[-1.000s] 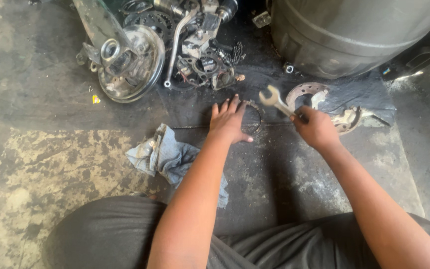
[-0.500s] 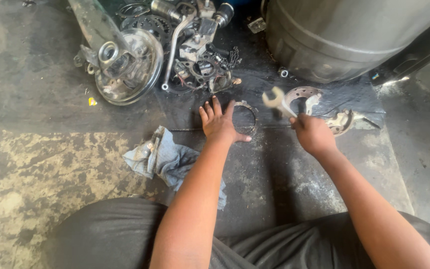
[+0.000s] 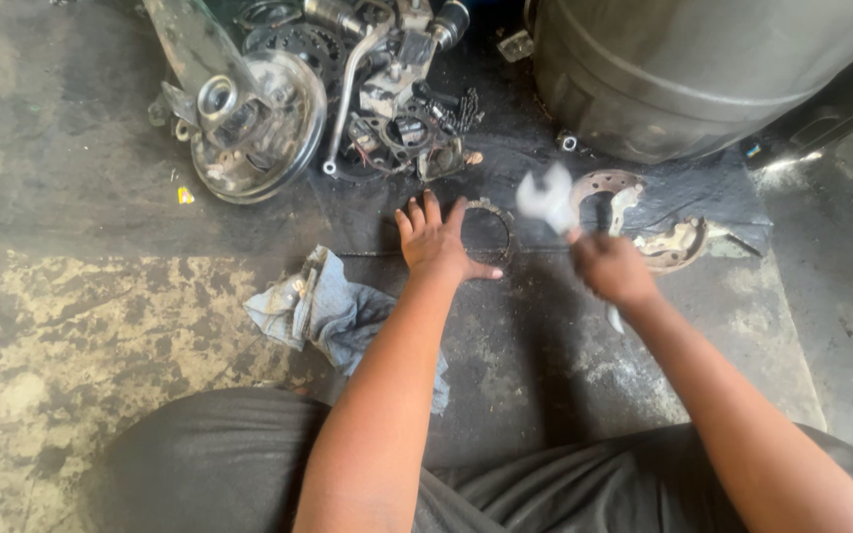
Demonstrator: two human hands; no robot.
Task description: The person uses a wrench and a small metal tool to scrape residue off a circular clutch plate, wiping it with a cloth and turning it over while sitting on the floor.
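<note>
The person sits on the stained concrete floor point(image 3: 71, 326) with both arms stretched forward. The left hand point(image 3: 436, 242) lies flat on the floor, fingers spread, with its thumb and palm edge pressing on a thin metal ring point(image 3: 489, 232) that lies just in front of the knees, near the middle of the floor patch. The right hand point(image 3: 612, 268) is closed in a fist around the handle of an open-ended wrench point(image 3: 545, 197), whose head is raised above the ring's right side and blurred, so its exact tilt cannot be told.

To do this step well, the left hand should pin the ring firmly while keeping the thumb and fingertips away from the spot under the wrench head. The right hand's grip looks tight, which suits a controlled, short stroke; a long swing risks glancing off the thin rim. The wrench head is best brought down squarely on the ring.

Just right of the ring lie curved brake shoes point(image 3: 644, 212) on a dark cloth. A blue-grey rag point(image 3: 333, 311) rests left of the forearm. Toward the far edge sit a round hub plate point(image 3: 259, 128), a tangle of small engine parts point(image 3: 402, 128) and a large metal drum point(image 3: 683, 69).
</note>
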